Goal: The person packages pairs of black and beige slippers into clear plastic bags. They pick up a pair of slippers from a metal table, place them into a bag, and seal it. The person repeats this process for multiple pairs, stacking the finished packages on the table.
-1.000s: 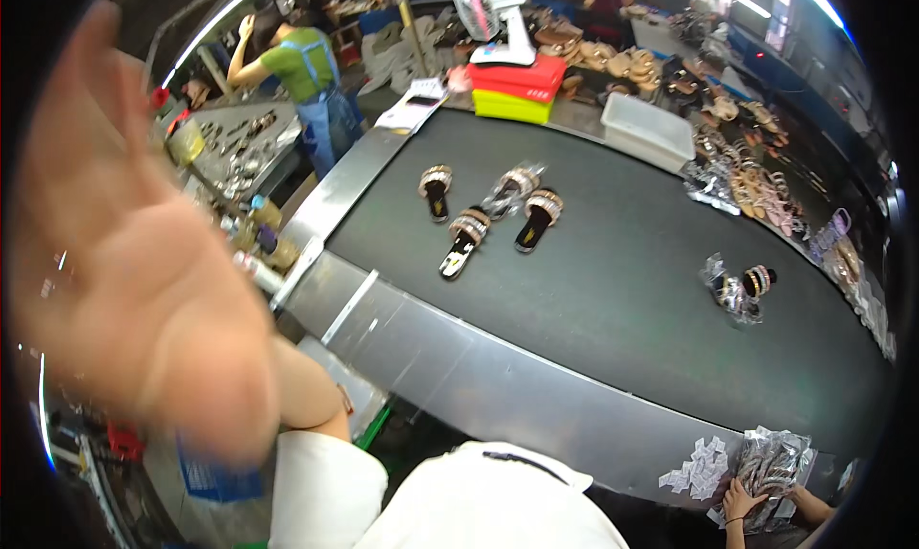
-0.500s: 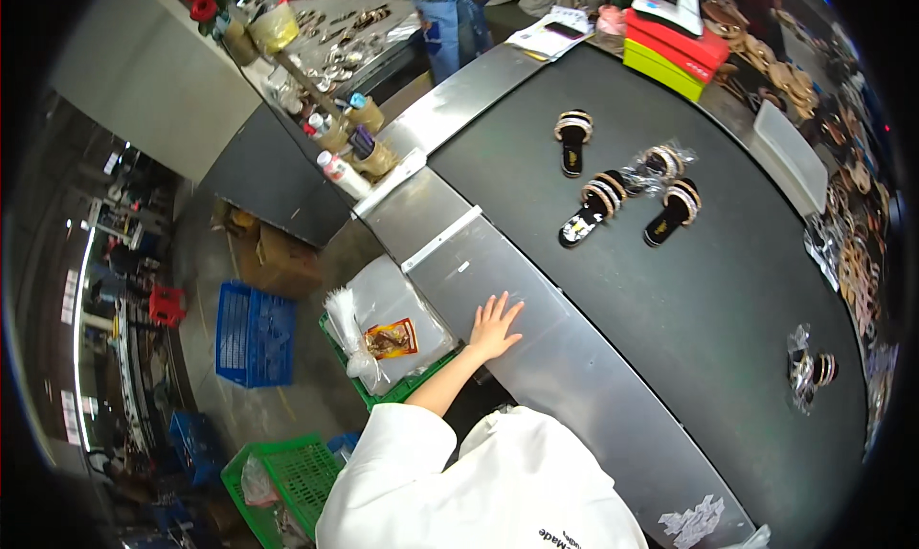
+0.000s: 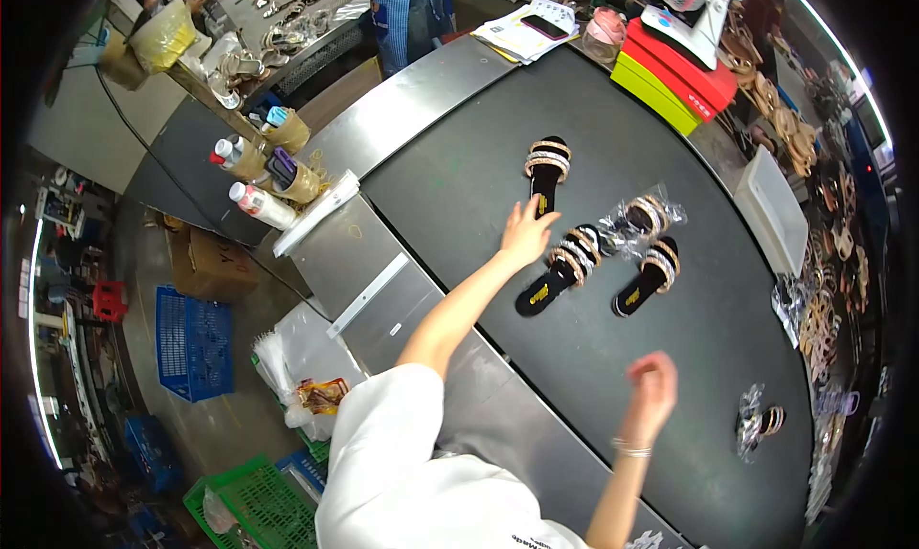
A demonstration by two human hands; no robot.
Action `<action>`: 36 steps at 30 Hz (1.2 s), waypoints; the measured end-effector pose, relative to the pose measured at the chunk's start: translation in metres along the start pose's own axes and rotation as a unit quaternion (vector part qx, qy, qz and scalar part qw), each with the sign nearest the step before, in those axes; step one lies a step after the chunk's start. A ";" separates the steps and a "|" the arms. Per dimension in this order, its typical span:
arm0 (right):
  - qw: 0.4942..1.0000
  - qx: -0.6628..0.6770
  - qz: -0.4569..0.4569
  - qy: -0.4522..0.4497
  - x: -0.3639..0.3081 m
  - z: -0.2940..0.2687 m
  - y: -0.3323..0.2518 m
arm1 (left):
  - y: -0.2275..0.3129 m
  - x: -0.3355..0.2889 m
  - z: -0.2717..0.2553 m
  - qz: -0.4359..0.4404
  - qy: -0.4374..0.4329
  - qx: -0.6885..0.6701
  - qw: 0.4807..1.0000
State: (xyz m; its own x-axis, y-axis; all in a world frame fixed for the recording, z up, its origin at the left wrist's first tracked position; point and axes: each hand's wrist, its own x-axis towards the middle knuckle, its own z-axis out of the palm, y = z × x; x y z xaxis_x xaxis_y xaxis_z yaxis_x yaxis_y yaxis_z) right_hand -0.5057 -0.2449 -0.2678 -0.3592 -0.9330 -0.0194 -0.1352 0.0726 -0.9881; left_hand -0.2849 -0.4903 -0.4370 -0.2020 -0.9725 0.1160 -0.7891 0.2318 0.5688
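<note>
My left hand [image 3: 527,235] reaches over the dark belt with its fingers apart, the fingertips at the heel of a black slide sandal [image 3: 548,161] with beaded straps. Whether they touch it I cannot tell. To the right of that hand lies a second black slide [image 3: 542,292], and beyond it a third [image 3: 643,287]. Behind these two is a slide in clear plastic wrap [image 3: 647,216]. My right hand [image 3: 653,396] hangs over the belt nearer to me, its fingers bent and blurred; a pale bracelet [image 3: 632,448] circles the wrist.
A metal ledge [image 3: 459,381] borders the dark belt [image 3: 613,358]. At far right lies another wrapped sandal [image 3: 766,420]. A red and green box [image 3: 670,78] carries a small fan [image 3: 689,18]. Bottles [image 3: 260,204] stand at left; a blue crate [image 3: 194,343] sits on the floor.
My left hand has gone from the metal ledge out to the sandal farthest left on the belt. My right hand has come into view. The whole view has shifted.
</note>
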 end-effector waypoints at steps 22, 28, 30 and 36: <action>0.902 0.264 0.256 -0.227 -0.200 -0.023 0.119 | 0.161 -0.422 -0.068 -0.091 0.001 -0.352 0.932; 0.960 -0.013 0.228 -0.163 -0.251 -0.095 0.209 | 0.057 -0.533 -0.092 -0.382 0.261 -0.442 0.769; 0.913 -0.346 0.090 -0.195 -0.255 -0.109 0.213 | 0.022 -0.571 -0.099 -0.443 0.356 -0.405 0.716; 0.932 -0.259 -0.054 -0.246 -0.245 -0.005 0.110 | -0.008 -0.636 -0.137 -0.513 0.379 -0.461 0.617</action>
State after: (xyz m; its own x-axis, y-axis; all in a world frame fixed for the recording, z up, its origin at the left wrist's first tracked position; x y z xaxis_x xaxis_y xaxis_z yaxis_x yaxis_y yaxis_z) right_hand -0.4371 -0.0070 -0.3707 0.1315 -0.9844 -0.1166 -0.6205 0.0100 -0.7842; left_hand -0.0705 0.1231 -0.4042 0.7351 -0.4079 -0.5416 0.4602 -0.2865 0.8404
